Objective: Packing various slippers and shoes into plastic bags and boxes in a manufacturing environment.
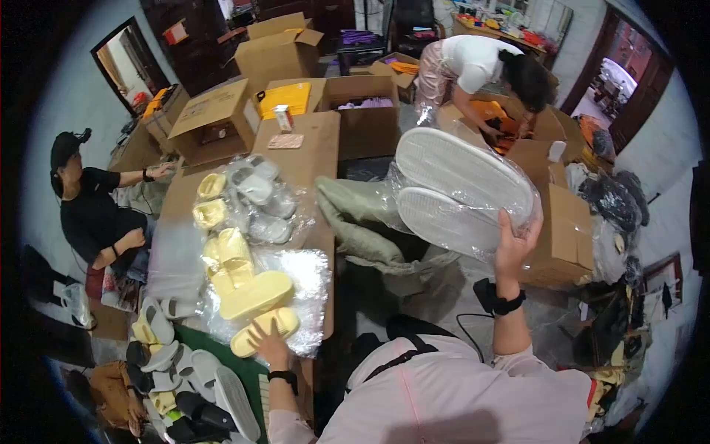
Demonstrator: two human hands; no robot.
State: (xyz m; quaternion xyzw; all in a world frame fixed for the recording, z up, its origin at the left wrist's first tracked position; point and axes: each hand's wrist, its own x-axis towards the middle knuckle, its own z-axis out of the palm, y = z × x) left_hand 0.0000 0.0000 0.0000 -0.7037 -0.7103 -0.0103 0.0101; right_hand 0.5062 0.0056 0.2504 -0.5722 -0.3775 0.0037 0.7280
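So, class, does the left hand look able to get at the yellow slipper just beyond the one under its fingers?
Probably yes: the left hand is over the nearer yellow slipper, and the farther yellow slipper lies close by, with nothing visible on top.

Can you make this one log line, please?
left hand: touching yellow slipper | right hand: holding bagged pale slippers, soles showing | tabletop: bagged gray slippers

Open air lies between left hand point(270, 342) and right hand point(519, 240), a sack point(360, 203) ahead; yellow slippers point(255, 294) crowd beyond the left, a carton point(566, 240) flanks the right's outer side.
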